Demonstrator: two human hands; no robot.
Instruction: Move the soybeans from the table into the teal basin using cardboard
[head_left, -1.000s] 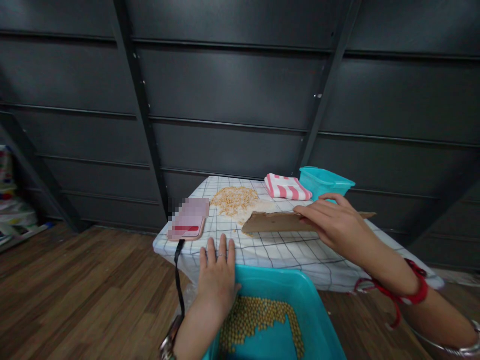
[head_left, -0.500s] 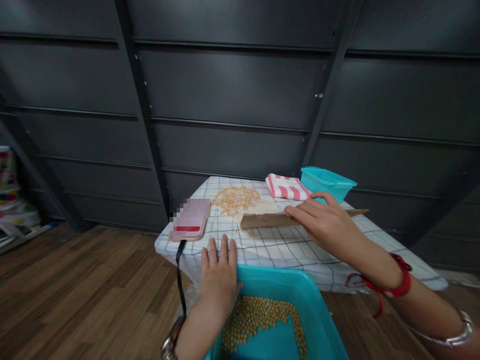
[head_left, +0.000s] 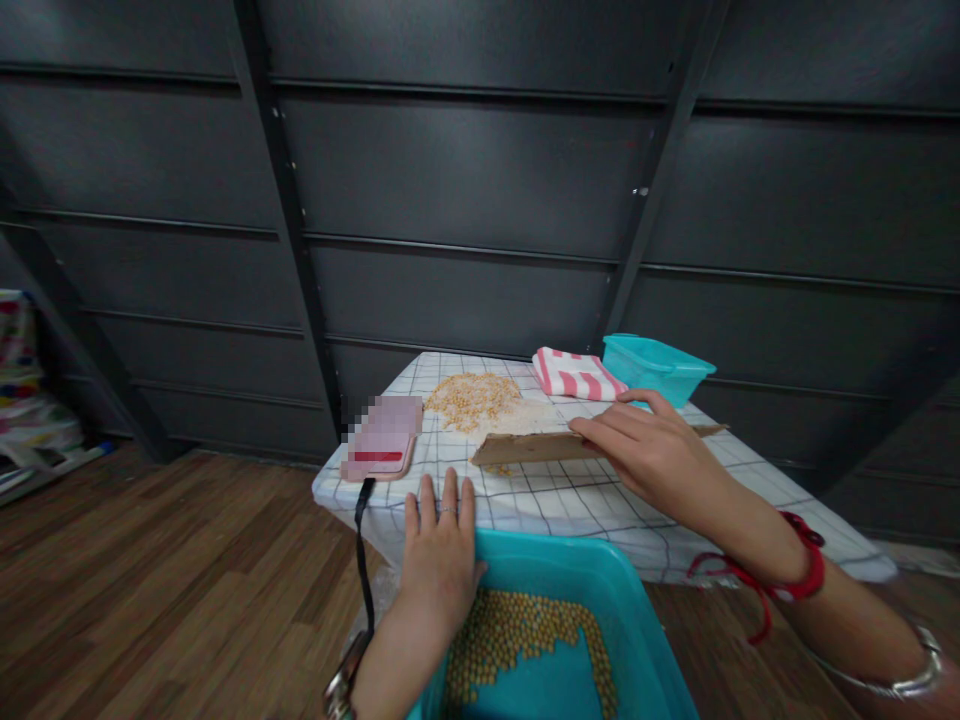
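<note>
My right hand (head_left: 651, 440) grips the top edge of a long strip of brown cardboard (head_left: 525, 448), which stands on its edge on the checked tablecloth (head_left: 600, 500). Behind the strip lies a spread of whitish grains (head_left: 529, 415), and beyond it to the left a pile of yellow corn kernels (head_left: 469, 397). A few kernels sit in front of the strip. With fingers stretched, my left hand (head_left: 441, 550) rests at the rim of a large turquoise tub (head_left: 630, 590), its fingertips by the table edge. Round yellow-brown beans (head_left: 517, 635) partly cover the tub's floor.
A pink phone (head_left: 386, 440) lies at the table's left side, with a black strap (head_left: 361, 540) hanging down. A pink-and-white striped cloth (head_left: 574, 375) and a smaller turquoise basket (head_left: 656, 368) stand at the back right. A dark panelled wall (head_left: 465, 180) rises behind the table.
The cardboard strip's left end has shifted slightly left and toward me, close to the loose kernels in front. My left hand has stayed in place.
</note>
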